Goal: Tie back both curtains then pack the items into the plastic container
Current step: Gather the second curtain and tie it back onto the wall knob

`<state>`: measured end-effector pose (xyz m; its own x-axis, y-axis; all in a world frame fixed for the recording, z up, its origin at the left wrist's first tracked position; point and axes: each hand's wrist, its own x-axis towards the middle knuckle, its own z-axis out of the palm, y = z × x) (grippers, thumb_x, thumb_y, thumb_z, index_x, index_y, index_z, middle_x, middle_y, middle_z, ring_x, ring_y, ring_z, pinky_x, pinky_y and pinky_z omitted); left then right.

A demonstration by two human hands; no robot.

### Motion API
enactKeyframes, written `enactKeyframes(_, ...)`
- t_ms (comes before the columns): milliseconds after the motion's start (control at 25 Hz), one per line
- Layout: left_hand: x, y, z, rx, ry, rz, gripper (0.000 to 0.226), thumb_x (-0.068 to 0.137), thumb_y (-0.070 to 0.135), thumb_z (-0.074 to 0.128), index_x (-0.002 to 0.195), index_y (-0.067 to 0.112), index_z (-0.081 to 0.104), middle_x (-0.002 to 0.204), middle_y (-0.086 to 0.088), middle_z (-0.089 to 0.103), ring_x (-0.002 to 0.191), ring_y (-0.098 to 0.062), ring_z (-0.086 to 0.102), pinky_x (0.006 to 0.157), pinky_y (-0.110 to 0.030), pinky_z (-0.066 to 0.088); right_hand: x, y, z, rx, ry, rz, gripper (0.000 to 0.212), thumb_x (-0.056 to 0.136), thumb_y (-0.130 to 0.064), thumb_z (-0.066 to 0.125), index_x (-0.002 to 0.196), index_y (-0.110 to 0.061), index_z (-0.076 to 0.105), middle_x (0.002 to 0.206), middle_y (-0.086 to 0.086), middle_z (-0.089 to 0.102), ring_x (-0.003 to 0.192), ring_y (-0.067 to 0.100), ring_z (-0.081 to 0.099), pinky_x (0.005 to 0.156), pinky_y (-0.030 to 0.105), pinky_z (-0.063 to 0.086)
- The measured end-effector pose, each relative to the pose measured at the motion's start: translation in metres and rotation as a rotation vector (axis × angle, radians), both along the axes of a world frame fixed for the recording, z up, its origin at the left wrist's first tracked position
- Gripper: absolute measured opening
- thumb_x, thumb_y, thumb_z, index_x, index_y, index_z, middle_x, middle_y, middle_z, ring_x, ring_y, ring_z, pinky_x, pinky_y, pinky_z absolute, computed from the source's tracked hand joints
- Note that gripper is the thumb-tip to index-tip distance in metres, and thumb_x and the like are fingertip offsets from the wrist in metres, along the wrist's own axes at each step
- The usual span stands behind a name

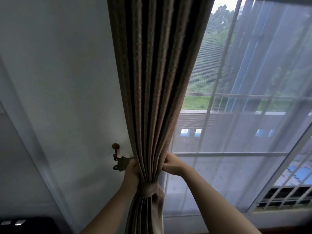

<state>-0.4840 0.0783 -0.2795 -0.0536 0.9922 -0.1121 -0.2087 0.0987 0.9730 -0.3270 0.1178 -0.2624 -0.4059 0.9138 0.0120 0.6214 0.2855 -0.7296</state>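
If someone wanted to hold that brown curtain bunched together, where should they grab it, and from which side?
Probably at the narrow waist just above the tieback, where the curtain pleats are gathered tightest. Come from both sides, as here: the left hand grips the wall side by the hook and the right hand the window side. Higher up the folds fan too wide to hold.

Brown pleated curtain point(157, 81), hanging from above and gathered into a tight bundle against the white wall, left of the window. Cinched low down by a matching brown tieback band point(148, 190), pleats fanning out again beneath it. Gripped just above the band on both sides. Second curtain and plastic container out of view.
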Motion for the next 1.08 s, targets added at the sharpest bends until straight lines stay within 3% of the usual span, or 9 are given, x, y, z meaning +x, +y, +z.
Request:
enactKeyframes(160, 0.004, -0.001, 0.014, -0.159, 0.064, 0.083, 0.036, 0.098, 0.002, 0.035, 0.065, 0.007, 0.047, 0.081, -0.013, 0.056, 0.081, -0.027, 0.049, 0.07, -0.025, 0.049, 0.007, 0.006, -0.001, 0.131, -0.122, 0.04, 0.014, 0.079, -0.016, 0.063, 0.089, -0.006, 0.062, 0.092, 0.009, 0.066, 0.089, 0.024, 0.061, 0.081, 0.045, 0.053)
enactKeyframes(240, -0.007, 0.0, 0.014, -0.149, -0.042, -0.035, 0.033, 0.099, 0.01, 0.035, 0.073, 0.003, 0.055, 0.088, -0.015, 0.062, 0.083, -0.026, 0.053, 0.078, -0.035, 0.048, 0.001, 0.005, -0.002, 0.277, -0.098, 0.082, 0.014, 0.078, -0.016, 0.067, 0.088, -0.008, 0.066, 0.093, 0.009, 0.067, 0.09, 0.02, 0.06, 0.081, 0.039, 0.053)
enactKeyframes(360, -0.024, 0.002, 0.011, -0.114, -0.002, -0.176, 0.023, 0.096, 0.015, 0.041, 0.093, 0.008, 0.063, 0.083, -0.004, 0.066, 0.08, -0.017, 0.061, 0.072, -0.03, 0.049, -0.003, 0.007, 0.003, 0.454, -0.209, -0.04, 0.015, 0.075, -0.018, 0.068, 0.082, -0.005, 0.067, 0.087, 0.013, 0.069, 0.084, 0.029, 0.063, 0.07, 0.038, 0.052)
enactKeyframes(480, -0.026, 0.001, 0.018, -0.112, 0.105, -0.232, 0.022, 0.094, 0.01, 0.044, 0.093, 0.007, 0.067, 0.08, -0.001, 0.07, 0.079, -0.011, 0.065, 0.077, -0.029, 0.05, -0.003, 0.0, 0.003, 0.458, -0.464, -0.25, 0.02, 0.075, -0.025, 0.064, 0.07, -0.007, 0.058, 0.072, 0.011, 0.061, 0.069, 0.032, 0.059, 0.06, 0.033, 0.047)
enactKeyframes(600, -0.029, -0.001, 0.021, -0.071, 0.189, -0.284, 0.02, 0.094, 0.014, 0.049, 0.086, 0.014, 0.067, 0.071, 0.007, 0.069, 0.075, -0.009, 0.064, 0.074, -0.026, 0.046, 0.005, -0.005, -0.001, 0.298, -0.529, -0.207, 0.021, 0.081, -0.029, 0.056, 0.067, -0.02, 0.043, 0.065, -0.002, 0.051, 0.065, 0.025, 0.054, 0.057, 0.027, 0.044)
enactKeyframes(720, -0.031, 0.006, 0.03, -0.128, 0.253, -0.248, 0.019, 0.091, 0.005, 0.049, 0.078, 0.01, 0.061, 0.061, 0.003, 0.06, 0.06, -0.01, 0.051, 0.061, -0.023, 0.04, 0.013, -0.01, 0.004, 0.028, -0.112, -0.123, 0.004, 0.089, -0.023, 0.055, 0.088, -0.022, 0.059, 0.081, -0.006, 0.06, 0.077, 0.012, 0.058, 0.062, 0.018, 0.042)
enactKeyframes(840, -0.027, 0.012, 0.046, -0.289, 0.202, -0.265, 0.026, 0.09, -0.003, 0.043, 0.071, 0.009, 0.055, 0.062, -0.004, 0.052, 0.056, -0.011, 0.046, 0.058, -0.023, 0.043, 0.006, -0.015, 0.017, -0.245, 0.383, -0.122, 0.027, 0.098, -0.01, 0.034, 0.102, -0.007, 0.061, 0.088, -0.002, 0.063, 0.075, 0.001, 0.061, 0.062, 0.008, 0.046)
enactKeyframes(960, -0.029, 0.017, 0.052, -0.298, 0.323, -0.303, 0.025, 0.091, -0.002, 0.042, 0.072, 0.009, 0.054, 0.065, -0.005, 0.051, 0.057, -0.012, 0.045, 0.06, -0.024, 0.045, 0.004, -0.014, 0.021, -0.272, 0.327, -0.105, 0.019, 0.092, -0.001, 0.046, 0.089, -0.017, 0.056, 0.076, -0.003, 0.06, 0.055, -0.005, 0.06, 0.052, 0.01, 0.045)
enactKeyframes(1080, -0.033, 0.018, 0.059, -0.235, 0.541, -0.28, 0.023, 0.091, 0.001, 0.047, 0.07, 0.011, 0.05, 0.065, -0.004, 0.05, 0.054, -0.012, 0.045, 0.057, -0.024, 0.044, 0.016, -0.004, 0.009, 0.053, -0.043, -0.166, 0.016, 0.076, -0.025, 0.071, 0.085, -0.019, 0.059, 0.066, -0.003, 0.059, 0.058, 0.01, 0.061, 0.058, 0.029, 0.047)
